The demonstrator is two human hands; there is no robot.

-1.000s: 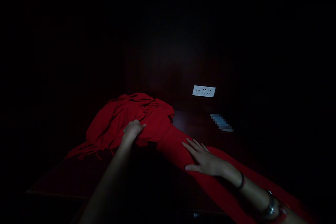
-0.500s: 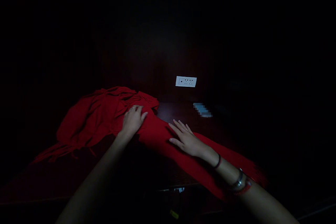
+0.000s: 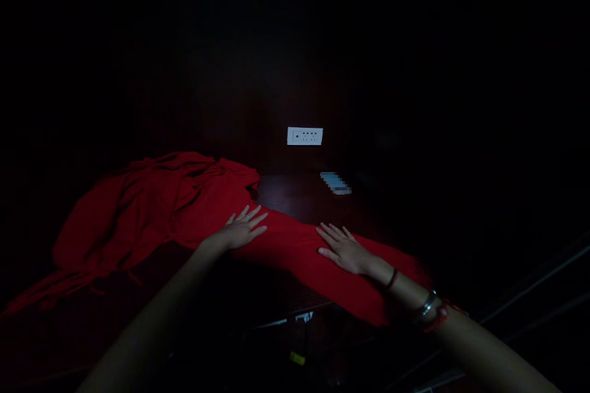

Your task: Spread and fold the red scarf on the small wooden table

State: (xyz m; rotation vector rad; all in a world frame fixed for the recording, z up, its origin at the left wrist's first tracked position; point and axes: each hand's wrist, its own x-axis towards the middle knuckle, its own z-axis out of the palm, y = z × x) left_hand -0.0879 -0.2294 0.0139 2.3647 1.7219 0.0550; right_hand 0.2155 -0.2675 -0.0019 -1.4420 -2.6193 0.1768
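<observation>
A long red fringed scarf (image 3: 152, 209) lies across a dark table (image 3: 295, 196). It is bunched in folds on the left and stretched flat toward the right, where its end hangs over the table's front edge. My left hand (image 3: 242, 230) rests flat on the scarf near the middle, fingers spread. My right hand (image 3: 343, 249) lies flat on the stretched part further right, fingers apart. Bracelets and a red thread circle my right wrist. Neither hand grips the cloth.
A white wall socket plate (image 3: 305, 136) sits on the dark wall behind the table. A small pale flat object (image 3: 335, 183) lies on the table at the back right. The room is very dark. Something yellow (image 3: 297, 358) shows below the table edge.
My left hand let go of the bunched cloth and now lies flat on it. Both hands have slid along the scarf, which is spread out flatter. The view shifted right.
</observation>
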